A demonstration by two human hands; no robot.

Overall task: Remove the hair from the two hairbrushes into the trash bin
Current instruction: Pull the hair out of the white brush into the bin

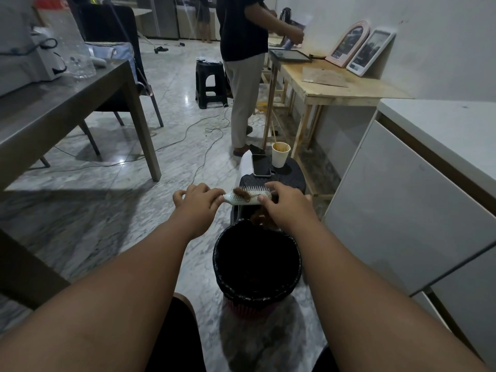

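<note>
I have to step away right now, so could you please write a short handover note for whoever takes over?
Hands: the left hand grips the white hairbrush by its handle; the right hand pinches the head's far end.
The brush is held level just beyond the trash bin, with a brown hair clump in its bristles.
Some loose brown hair shows under the right hand; whether it is held is unclear.
Left: pull the clump off and drop it in. The second brush is not clearly seen.

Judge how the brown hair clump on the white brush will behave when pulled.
The hair clump looks soft and floppy, likely near weightless. It sits tangled among the bristles of the white hairbrush, so it may snag and come off in strands rather than whole.
</note>
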